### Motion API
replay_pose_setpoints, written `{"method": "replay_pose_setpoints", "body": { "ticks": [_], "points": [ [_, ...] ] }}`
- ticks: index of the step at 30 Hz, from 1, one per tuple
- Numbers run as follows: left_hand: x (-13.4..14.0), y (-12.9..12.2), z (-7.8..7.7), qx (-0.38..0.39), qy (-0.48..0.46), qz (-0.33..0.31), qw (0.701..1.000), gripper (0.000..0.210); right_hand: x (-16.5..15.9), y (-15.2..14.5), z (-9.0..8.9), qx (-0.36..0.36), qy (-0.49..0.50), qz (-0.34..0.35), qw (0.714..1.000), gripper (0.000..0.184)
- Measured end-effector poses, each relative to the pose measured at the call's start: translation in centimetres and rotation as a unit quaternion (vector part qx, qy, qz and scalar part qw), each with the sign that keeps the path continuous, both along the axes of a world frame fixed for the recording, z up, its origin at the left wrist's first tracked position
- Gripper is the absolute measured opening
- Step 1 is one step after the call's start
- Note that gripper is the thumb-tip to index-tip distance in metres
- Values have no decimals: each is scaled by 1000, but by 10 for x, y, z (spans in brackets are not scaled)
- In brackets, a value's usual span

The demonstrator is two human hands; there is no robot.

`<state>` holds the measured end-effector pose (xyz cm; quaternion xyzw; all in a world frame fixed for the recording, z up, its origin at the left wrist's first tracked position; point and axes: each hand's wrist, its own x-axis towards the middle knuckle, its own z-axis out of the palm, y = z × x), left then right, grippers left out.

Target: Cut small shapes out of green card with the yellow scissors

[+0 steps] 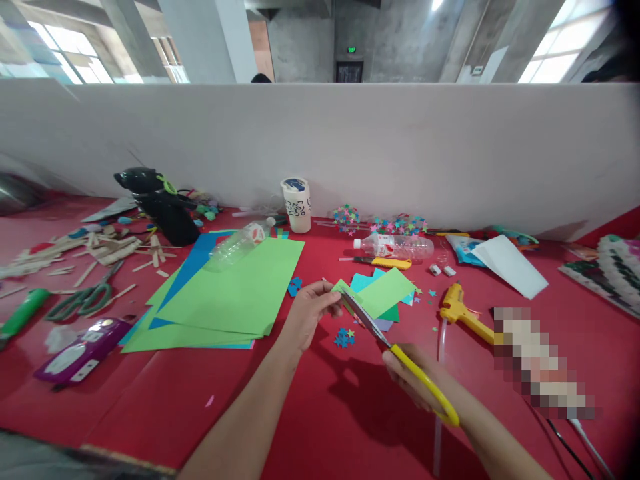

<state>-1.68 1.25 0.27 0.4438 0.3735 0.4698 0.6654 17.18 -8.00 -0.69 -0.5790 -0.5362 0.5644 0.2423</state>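
My left hand (316, 308) pinches a small piece of light green paper (342, 285) over the middle of the table. In my right hand (411, 375) is a pair of scissors (421, 377) with yellow handles, its blades reaching up to the green piece. I cannot tell whether the blades touch the paper or are apart. Just below the blades lies a small heap of blue paper stars (344, 339), with a green one among them. Behind the scissors rest cut pieces of green paper (390, 293) and blue paper (379, 273), overlapping. Blue paper scraps (295, 287) lie beyond my left wrist.
Large green sheets (235, 287) cover the left middle. Clear bottles (393, 247), a yellow cutter (393, 263) and a white cup (297, 205) stand or lie behind. A yellow glue gun (465, 313) lies right; a black bottle (163, 210), green scissors (85, 298) and purple device (83, 350) left.
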Motion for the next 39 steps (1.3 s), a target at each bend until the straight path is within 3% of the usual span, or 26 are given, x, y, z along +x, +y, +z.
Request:
{"method": "replay_pose_setpoints", "body": {
  "ticks": [10,19,39],
  "points": [
    [-1,0,2,-4,0,0,1000,10,0,0,-4,3,-5,7,1000,52],
    [1,-1,8,-11,-1,16,1000,10,3,4,3,-21,-19,21,999,44],
    [-3,1,1,-3,16,-2,1000,10,2,3,-2,3,-26,16,1000,46]
  ]
}}
